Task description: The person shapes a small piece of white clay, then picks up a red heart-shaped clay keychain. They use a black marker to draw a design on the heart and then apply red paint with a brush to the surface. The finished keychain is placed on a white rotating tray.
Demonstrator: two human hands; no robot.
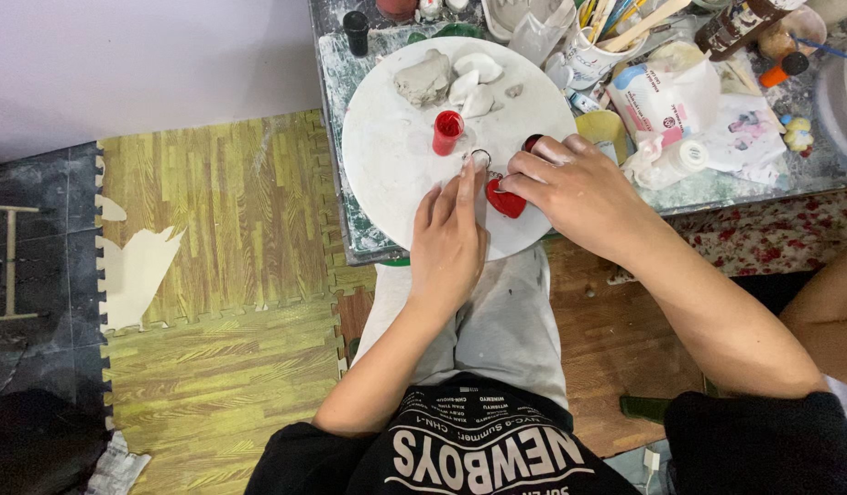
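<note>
1. Head view, the key relation: the small glossy red heart-shaped piece (505,199) lies on the round white work board (387,165), close to its near edge and toward the right. It sits between my two hands, touching the fingertips of my right hand (579,188) and just right of my left hand (449,240). Its long axis runs slantwise, from upper left to lower right.
2. A thin metal ring (479,158) lies just above the heart, away from me. My left forefinger is stretched out flat with its tip at that ring; the other left fingers are half curled and hold nothing.
3. My right fingers are bunched together and pinch down on the heart's right side. This hand is the nearer one.
4. Farther up the board stand a small red paint bottle (447,132) and, near the far edge, grey and white clay lumps (446,80).
5. The board rests on a cluttered marbled tabletop (717,183), overhanging its near edge. A white cup of brushes (593,50) stands beyond. Yellow-green foam floor mats (222,275) lie to my left.
</note>
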